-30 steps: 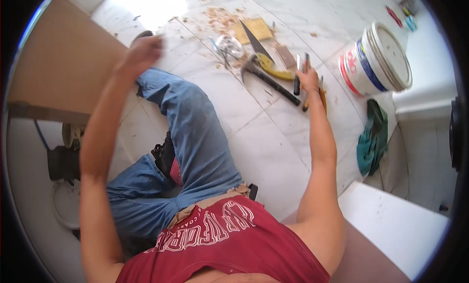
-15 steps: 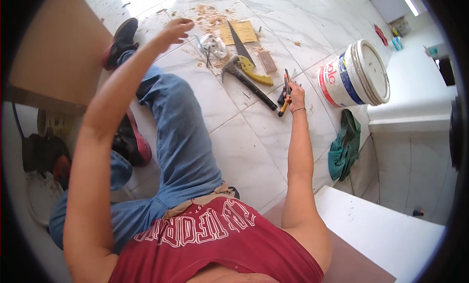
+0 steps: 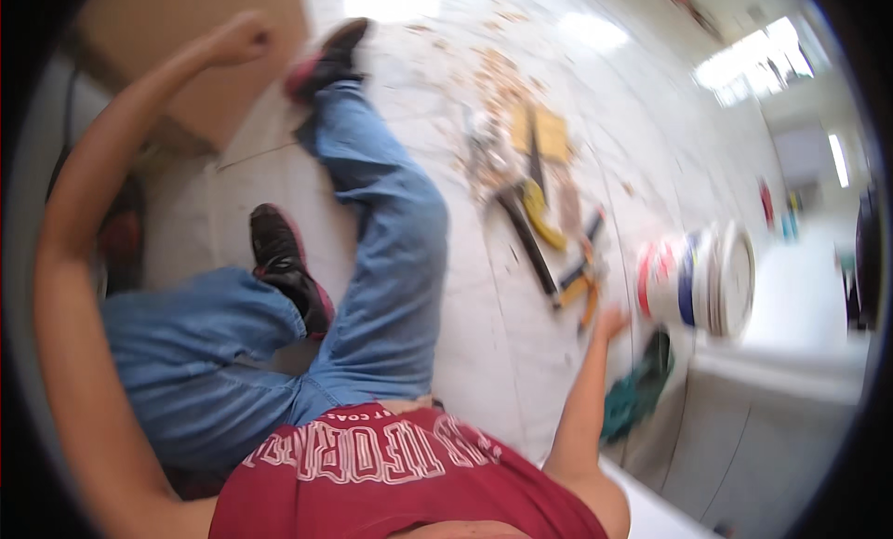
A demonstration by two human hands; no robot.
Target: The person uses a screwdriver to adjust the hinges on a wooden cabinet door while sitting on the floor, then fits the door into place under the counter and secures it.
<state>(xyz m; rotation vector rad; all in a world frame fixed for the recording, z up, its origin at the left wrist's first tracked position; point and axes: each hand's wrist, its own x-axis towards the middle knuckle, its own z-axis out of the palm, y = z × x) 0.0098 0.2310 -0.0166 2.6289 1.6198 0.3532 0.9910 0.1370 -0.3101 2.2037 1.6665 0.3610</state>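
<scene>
A person sits on the tiled floor point(image 3: 484, 353). Left hand point(image 3: 244, 39), curled loosely, braces against a board point(image 3: 186, 65) upper left. Right hand point(image 3: 609, 323), fingers blurred, rests beside orange-handled pliers point(image 3: 581, 292) centre right, near a bucket point(image 3: 702, 279).

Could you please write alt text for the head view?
A person sits on a white tiled floor, right hand beside orange-handled pliers among scattered tools, left hand raised against a cardboard box. A white bucket stands nearby; the picture is blurred.

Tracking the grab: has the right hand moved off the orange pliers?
Yes: right hand has slid off the pliers toward the person, beside the bucket.
</scene>
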